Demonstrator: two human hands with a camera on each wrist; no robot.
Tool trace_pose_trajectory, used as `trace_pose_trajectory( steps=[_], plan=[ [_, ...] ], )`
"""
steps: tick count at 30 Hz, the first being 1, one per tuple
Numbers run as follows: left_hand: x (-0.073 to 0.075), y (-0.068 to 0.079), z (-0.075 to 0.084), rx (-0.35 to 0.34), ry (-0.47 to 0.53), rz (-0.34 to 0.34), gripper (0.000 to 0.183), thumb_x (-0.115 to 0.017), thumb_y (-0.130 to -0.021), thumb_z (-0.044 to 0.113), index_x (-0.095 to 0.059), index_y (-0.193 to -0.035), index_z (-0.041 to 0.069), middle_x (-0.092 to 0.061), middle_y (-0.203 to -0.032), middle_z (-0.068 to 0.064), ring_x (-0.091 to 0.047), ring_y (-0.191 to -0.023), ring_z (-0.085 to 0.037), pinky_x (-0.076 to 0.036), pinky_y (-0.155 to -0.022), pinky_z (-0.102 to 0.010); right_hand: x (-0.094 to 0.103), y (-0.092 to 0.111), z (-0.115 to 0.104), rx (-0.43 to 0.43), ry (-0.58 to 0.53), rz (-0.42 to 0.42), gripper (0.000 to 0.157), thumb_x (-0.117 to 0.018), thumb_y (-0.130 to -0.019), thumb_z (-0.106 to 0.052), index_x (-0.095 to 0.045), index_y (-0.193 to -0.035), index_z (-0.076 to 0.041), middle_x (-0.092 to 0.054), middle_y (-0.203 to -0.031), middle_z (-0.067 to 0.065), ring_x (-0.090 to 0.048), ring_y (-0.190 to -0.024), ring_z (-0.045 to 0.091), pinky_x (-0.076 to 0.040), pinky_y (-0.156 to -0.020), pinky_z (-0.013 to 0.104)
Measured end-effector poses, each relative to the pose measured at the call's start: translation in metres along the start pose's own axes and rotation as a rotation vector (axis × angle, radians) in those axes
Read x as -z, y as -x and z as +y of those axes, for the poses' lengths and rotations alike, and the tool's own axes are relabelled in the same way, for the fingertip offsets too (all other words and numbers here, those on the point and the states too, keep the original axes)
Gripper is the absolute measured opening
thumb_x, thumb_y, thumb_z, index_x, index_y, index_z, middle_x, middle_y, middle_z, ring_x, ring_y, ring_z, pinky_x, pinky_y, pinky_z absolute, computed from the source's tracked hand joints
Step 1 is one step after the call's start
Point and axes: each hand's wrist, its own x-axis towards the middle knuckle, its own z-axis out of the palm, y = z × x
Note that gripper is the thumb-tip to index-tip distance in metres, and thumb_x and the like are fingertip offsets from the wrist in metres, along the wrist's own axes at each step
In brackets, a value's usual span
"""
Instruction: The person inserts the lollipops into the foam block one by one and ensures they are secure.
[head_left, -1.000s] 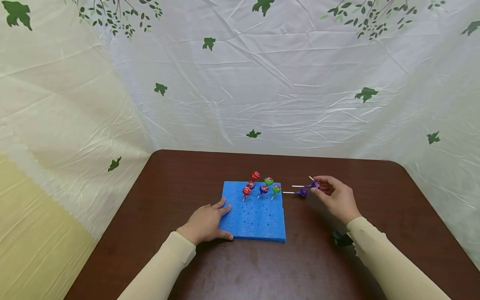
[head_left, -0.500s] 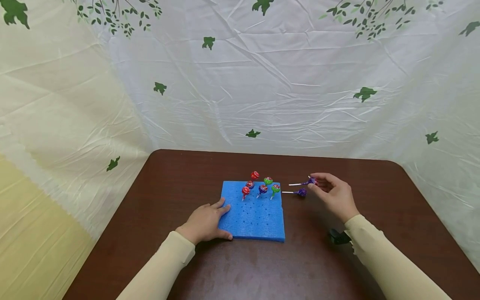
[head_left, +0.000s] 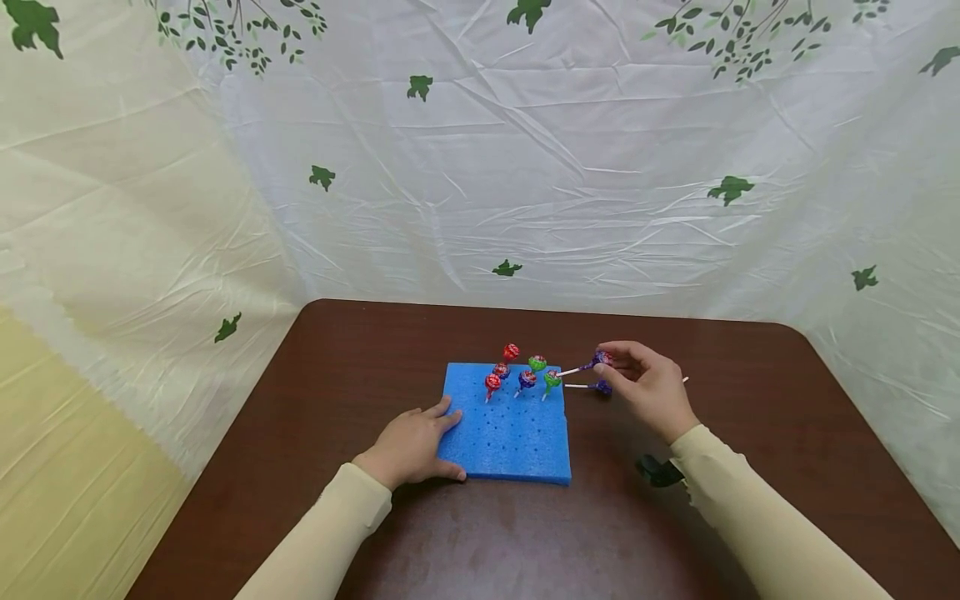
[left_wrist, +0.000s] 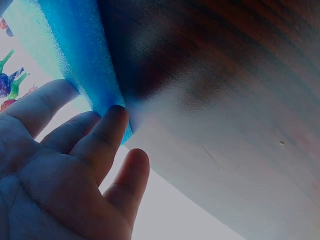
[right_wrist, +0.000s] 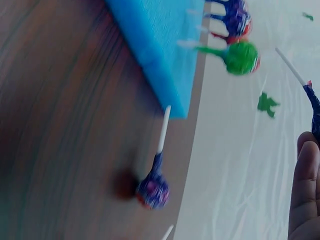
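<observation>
A blue foam board (head_left: 510, 446) with small holes lies on the table, several wrapped lollipops standing in its far part. My left hand (head_left: 408, 447) rests at the board's left side, its spread fingers (left_wrist: 102, 132) touching the foam edge. Between thumb and fingers, my right hand (head_left: 652, 392) pinches a purple lollipop (head_left: 602, 358) by its wrapped head, raised above the table right of the board. The white stick points left, close to a green lollipop (head_left: 552, 379). Below the right hand, another purple lollipop (right_wrist: 153, 192) lies flat, its stick toward the board.
The brown table (head_left: 487, 542) reaches back to a white curtain (head_left: 465, 167) with green leaf prints. Right of my right hand a further white stick (head_left: 686, 380) shows, the rest of it hidden. Something black (head_left: 660, 471) sits under my right wrist.
My right hand has lifted the purple lollipop off the table and carried it left, closer to the board. The left hand stays in place on the foam.
</observation>
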Motion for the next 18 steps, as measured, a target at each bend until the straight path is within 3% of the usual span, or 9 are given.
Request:
trace_pose_trajectory(
  steps=[13,18],
  plan=[
    [0.003,-0.001,0.003,0.016,0.009,-0.011,0.092,-0.077,-0.076,0.062,-0.051,-0.147,0.011,-0.039,-0.155,-0.016,-0.048,-0.134,-0.031,-0.038,-0.109,-0.048,-0.035,-0.005,-0.022,0.132,0.033,-0.110,0.036,-0.079,-0.086,-0.006,-0.070,-0.121,-0.007,-0.071,-0.096,0.002,-0.067,-0.076,0.015,-0.057,-0.065,0.026],
    [0.004,-0.001,0.003,0.017,0.007,-0.010,0.092,-0.076,-0.076,0.062,-0.051,-0.147,0.010,-0.039,-0.155,-0.016,-0.049,-0.134,-0.030,-0.038,-0.109,-0.048,-0.049,-0.005,-0.027,0.141,0.021,-0.141,0.036,-0.079,-0.086,-0.006,-0.070,-0.121,-0.009,-0.070,-0.104,0.001,-0.068,-0.080,0.014,-0.058,-0.068,0.028]
  ],
)
